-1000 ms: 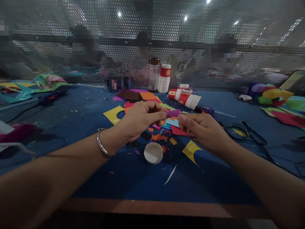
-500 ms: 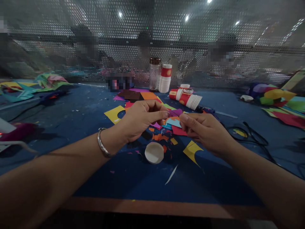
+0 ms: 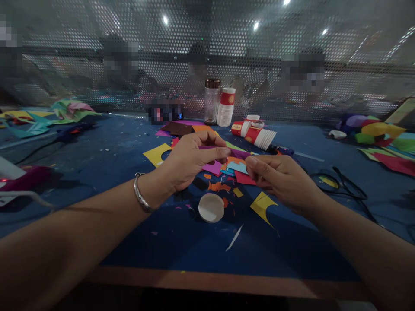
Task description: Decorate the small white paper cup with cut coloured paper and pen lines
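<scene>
Between my hands stretches a folded-looking piece of purple paper [image 3: 240, 153]. My left hand [image 3: 197, 162], with a silver bangle on its wrist, pinches the paper between thumb and fingers. The right end of the paper meets my right hand [image 3: 270, 172], whose thumb presses against curled fingers; part of the grip is hidden. Below the hands, a round white paper cup [image 3: 211, 208] stands on the blue table. Orange paper scraps [image 3: 218, 186] lie just behind it. A yellow sheet with a curved cut-out [image 3: 263, 207] rests under my right hand.
Coloured paper sheets [image 3: 177, 128] spread behind my hands. Farther back are a clear bottle [image 3: 212, 103], a stack of paper cups [image 3: 226, 108] and toppled cups [image 3: 256, 134]. Black cable [image 3: 348, 185] loops at right. A perforated metal screen [image 3: 246, 52] closes off the far side.
More of the purple paper now shows inside my left hand, whose fingers have shifted slightly. My right hand stays nearly in place. The whole view has shifted a little.
</scene>
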Available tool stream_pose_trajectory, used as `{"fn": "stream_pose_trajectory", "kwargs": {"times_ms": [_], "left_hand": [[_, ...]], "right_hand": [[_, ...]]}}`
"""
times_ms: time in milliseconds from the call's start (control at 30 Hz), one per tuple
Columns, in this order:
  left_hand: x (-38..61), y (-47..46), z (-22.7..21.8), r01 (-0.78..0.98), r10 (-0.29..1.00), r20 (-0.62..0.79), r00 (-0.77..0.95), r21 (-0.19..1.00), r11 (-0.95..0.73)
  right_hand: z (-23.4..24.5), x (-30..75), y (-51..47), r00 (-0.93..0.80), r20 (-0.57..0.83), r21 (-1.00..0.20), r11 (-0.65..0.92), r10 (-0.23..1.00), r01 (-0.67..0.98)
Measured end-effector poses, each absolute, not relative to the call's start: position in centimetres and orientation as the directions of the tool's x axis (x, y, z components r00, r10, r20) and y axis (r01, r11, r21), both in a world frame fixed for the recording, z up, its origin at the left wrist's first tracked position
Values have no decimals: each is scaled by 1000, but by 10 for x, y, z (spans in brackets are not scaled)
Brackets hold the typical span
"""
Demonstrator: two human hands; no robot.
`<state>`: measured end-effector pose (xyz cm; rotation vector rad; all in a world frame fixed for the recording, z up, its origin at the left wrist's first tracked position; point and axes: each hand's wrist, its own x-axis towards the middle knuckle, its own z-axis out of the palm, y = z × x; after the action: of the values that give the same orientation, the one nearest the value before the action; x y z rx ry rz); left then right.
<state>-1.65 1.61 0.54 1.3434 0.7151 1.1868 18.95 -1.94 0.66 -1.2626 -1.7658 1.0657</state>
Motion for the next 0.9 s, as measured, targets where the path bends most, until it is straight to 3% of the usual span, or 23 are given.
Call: {"fn": "stream_pose_trajectory", "kwargs": {"times_ms": [533,800,900], "left_hand": [[-18,17,7,-207,902,265,339,957,-204],[-12,11,6,-247,943,31,330,968,54],[-8,8,4,-268,938,10,346,959,89]], "right_hand": [[7,189,-19,-252,80,-912,174,964,373],[4,187,-16,-157,122,-959,157,980,236],[2,187,-14,-106,179,-957,198,978,211]]}}
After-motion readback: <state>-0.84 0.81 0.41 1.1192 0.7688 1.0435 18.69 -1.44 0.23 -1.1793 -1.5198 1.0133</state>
